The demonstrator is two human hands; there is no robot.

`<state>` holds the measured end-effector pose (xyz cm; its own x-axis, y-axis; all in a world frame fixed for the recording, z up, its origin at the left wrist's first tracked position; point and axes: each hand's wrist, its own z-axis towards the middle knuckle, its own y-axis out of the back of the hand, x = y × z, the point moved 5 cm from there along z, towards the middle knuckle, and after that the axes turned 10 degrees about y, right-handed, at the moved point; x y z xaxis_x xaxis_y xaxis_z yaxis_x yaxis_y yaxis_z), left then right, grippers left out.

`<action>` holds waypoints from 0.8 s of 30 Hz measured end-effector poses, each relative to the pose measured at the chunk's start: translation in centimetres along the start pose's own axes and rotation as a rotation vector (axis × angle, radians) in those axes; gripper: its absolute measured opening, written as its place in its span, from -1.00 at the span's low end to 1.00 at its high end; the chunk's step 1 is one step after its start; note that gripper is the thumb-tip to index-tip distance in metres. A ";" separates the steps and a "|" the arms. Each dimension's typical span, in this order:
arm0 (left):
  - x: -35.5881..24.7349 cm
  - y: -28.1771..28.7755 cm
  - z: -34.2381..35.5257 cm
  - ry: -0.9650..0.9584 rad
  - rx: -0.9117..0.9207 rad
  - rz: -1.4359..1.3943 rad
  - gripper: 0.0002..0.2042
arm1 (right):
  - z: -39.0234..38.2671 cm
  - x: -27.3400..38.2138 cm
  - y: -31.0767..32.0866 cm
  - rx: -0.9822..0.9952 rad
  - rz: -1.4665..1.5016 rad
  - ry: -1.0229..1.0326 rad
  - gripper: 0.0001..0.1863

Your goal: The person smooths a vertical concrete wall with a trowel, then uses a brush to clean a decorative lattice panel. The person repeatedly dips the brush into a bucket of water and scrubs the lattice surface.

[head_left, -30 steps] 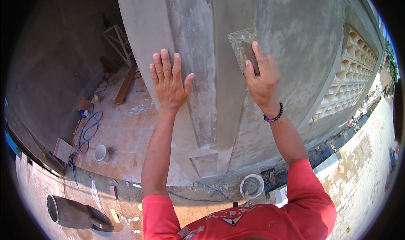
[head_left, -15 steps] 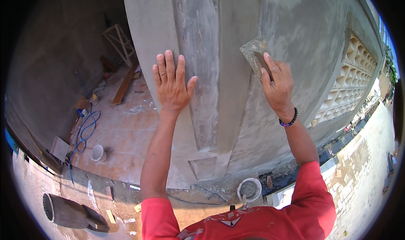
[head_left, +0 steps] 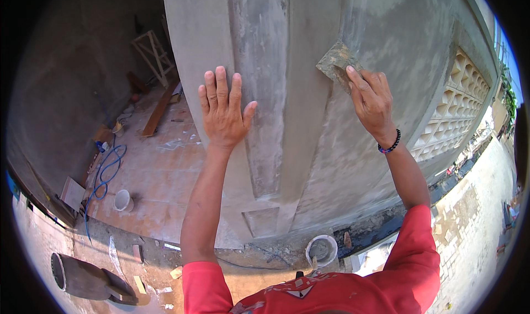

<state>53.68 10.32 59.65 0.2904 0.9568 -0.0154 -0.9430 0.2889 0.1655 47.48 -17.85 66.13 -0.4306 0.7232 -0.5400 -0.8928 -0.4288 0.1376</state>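
Part Smooth, Part Mottled

In the head view, a person (head_left: 200, 225) in a red shirt (head_left: 207, 286) faces a gray plastered wall (head_left: 353, 165). The right hand (head_left: 372, 101) is closed around the back of a flat, rectangular trowel (head_left: 333, 64), thumb and fingers at its near end; part of the grip is hidden. The trowel lies slanted across the right edge of a raised band (head_left: 309, 110), apparently against the surface. The left hand (head_left: 225, 112) is open and empty, fingers spread over the outer band (head_left: 199, 27), seemingly braced there. By appearance, both bands are even and largely done, while the recessed strip (head_left: 259, 82) between them and the broad face (head_left: 403, 49) at right, blotched light and dark, look less finished. A bucket (head_left: 309, 249) with gray material inside stands near the wall's foot, evidently not used up. Beyond the broad face sits a cream openwork screen (head_left: 455, 104).
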 end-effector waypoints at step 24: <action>-0.1 0.1 0.1 0.003 0.018 0.024 -0.44 | 6.2 0.5 -2.3 -0.104 -0.060 -0.251 -0.45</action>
<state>53.59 10.29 59.82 0.2674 0.9635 -0.0142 -0.9466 0.2654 0.1831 48.47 -13.14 70.66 -0.4085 0.8549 -0.3199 -0.9048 -0.4254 0.0186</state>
